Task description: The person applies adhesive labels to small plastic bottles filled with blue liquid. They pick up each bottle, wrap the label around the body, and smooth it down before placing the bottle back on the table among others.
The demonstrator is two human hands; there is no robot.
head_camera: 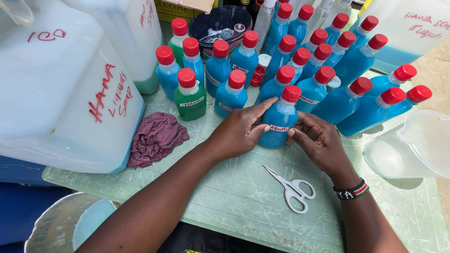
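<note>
Your left hand (236,133) and right hand (318,140) bracket one blue bottle (280,122) standing upright on the pale green board (243,197), approx. centre, just in front of the bottle group. Left fingers are curved round the bottle's left side, index extended along its shoulder; right fingers are bent in vs. the right side, tips pressed at the white label strip (278,128). Both hands grip the bottle, neither fully closed. Holding from both sides steadies the bottle and keeps the strip flat to its wall.

Contents: bottle holds blue liquid, filled near the neck, red cap (291,93) on. Rear bottles (323,65) are the same, stood close together, caps on. One green bottle (190,96) holds green liquid. Large translucent jugs (61,103) at left show blue liquid low down. Clear measuring jug (412,145) at right looks empty. Dark bowl (226,23) holds small caps.

Scissors (291,185) lie shut, near your right wrist, within reach. Maroon cloth (156,137) sits by the big jug, apart from the hands
</note>
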